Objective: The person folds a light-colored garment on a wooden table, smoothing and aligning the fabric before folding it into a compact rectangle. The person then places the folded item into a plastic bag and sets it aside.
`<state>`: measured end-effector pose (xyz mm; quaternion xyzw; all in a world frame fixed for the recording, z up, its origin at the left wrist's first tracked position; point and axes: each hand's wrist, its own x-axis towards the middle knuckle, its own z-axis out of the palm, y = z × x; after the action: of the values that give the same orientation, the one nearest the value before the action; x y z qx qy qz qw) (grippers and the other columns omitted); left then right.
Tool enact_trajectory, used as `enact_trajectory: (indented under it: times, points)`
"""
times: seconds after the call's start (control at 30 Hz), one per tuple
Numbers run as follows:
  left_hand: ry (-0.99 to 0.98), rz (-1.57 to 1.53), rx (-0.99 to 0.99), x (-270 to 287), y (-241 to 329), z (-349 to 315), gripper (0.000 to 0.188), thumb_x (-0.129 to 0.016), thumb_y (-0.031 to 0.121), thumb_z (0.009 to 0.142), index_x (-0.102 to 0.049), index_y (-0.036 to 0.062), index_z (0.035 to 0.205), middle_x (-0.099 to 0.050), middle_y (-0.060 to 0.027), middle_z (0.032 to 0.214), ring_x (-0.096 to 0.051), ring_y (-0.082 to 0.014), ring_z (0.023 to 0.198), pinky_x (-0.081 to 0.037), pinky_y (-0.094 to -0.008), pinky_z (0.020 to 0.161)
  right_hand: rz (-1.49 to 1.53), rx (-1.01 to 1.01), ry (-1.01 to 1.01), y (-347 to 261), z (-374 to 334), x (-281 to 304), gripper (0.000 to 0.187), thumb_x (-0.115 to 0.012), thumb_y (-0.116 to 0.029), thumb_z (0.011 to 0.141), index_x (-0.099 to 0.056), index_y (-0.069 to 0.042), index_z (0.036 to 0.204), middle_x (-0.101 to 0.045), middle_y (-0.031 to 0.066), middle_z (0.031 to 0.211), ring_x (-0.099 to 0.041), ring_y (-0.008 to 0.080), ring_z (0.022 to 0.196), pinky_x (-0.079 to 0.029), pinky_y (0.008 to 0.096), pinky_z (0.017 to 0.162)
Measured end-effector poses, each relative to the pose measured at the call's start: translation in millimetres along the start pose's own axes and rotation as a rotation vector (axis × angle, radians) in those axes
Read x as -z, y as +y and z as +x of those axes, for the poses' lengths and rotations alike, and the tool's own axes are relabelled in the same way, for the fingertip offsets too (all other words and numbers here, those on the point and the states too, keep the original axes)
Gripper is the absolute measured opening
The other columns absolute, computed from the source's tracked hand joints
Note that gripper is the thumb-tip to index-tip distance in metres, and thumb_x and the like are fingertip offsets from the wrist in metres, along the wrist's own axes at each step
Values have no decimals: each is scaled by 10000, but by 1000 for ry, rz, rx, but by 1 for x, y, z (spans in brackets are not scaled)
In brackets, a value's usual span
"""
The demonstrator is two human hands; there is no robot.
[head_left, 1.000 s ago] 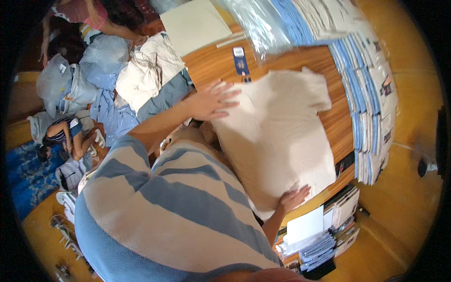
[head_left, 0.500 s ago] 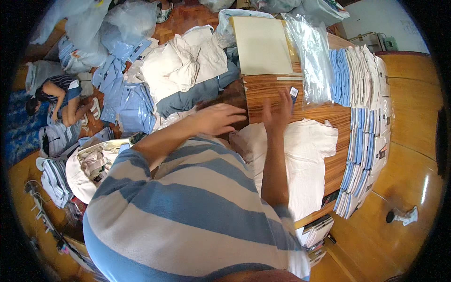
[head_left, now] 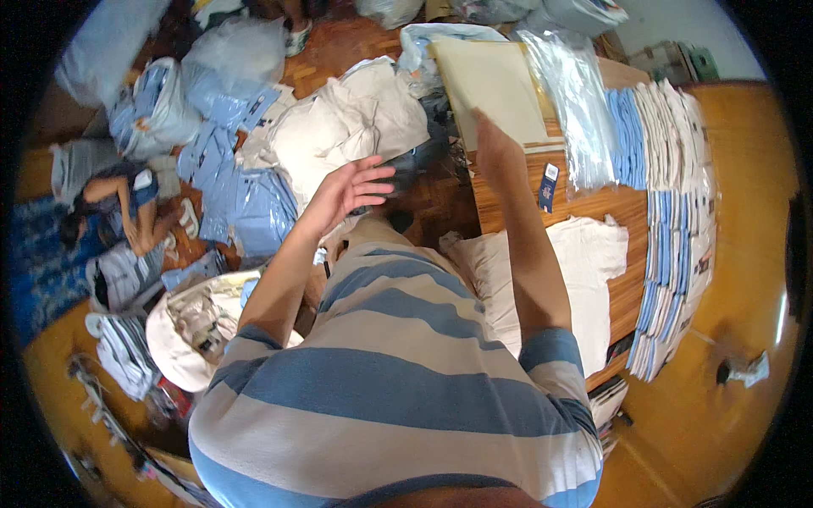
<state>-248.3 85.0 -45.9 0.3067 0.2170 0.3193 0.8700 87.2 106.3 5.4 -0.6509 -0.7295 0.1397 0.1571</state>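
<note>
At the fingertips of my right hand is the cream board; whether they pinch it, I cannot tell. My left hand holds nothing, fingers spread wide. Nearer me than the right fingers, the pale shirt lies spread on the table, probably so its cloth stays smooth.

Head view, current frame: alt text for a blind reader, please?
A person's right hand is at the near end of a cream board on a wooden table, contact unclear; the left hand is open. A pale shirt lies spread beside stacks of folded garments.
</note>
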Motion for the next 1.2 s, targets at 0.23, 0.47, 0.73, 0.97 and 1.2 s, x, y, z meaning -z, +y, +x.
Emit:
enact_trajectory:
  times: [0.23,0.47,0.73,0.97,1.2]
  points:
    - [-32,-173,358,-17,-6,88,700,-520,497,1058,-441,-19,1524,-569,-213,1472,-583,-348,1330,-477,-506,1112,-287,401,-85,-43,-176,98,486,-603,-143,974,-566,-118,1458,-585,97,1488,-543,260,1397,-470,421,1130]
    - [-652,544,551,-202,-107,144,403,-640,199,1052,-588,12,1405,-686,-65,1283,-628,-142,1169,-519,-334,998,949,-1061,785,-11,-399,83,477,-740,-112,962,-603,-14,1408,-658,148,1378,-588,210,1309,-441,384,1120]
    - [-901,1903,-763,-274,-244,248,648,-502,506,1042,-453,118,1558,-397,-137,1636,-306,-401,1527,-201,-585,1245,963,-1556,1126,64,-679,-4,267,-725,-181,995,-665,-85,1237,-725,-6,1083,-672,103,966,-564,288,795]
    - [-839,2105,-713,-239,-257,288,685,-460,567,1042,-383,198,1614,-273,-64,1713,-215,-422,1562,-121,-589,1274,1277,-1552,1329,91,-706,-22,328,-670,-176,1021,-605,-118,1338,-616,-2,1349,-620,149,1192,-655,381,831]
    - [-964,2130,-772,-251,-218,268,647,-496,488,1038,-408,170,1596,-306,-90,1699,-219,-415,1562,-112,-574,1274,965,-1513,1483,93,-694,-16,372,-699,-181,1011,-588,-113,1360,-669,6,1228,-672,147,1045,-662,398,804]
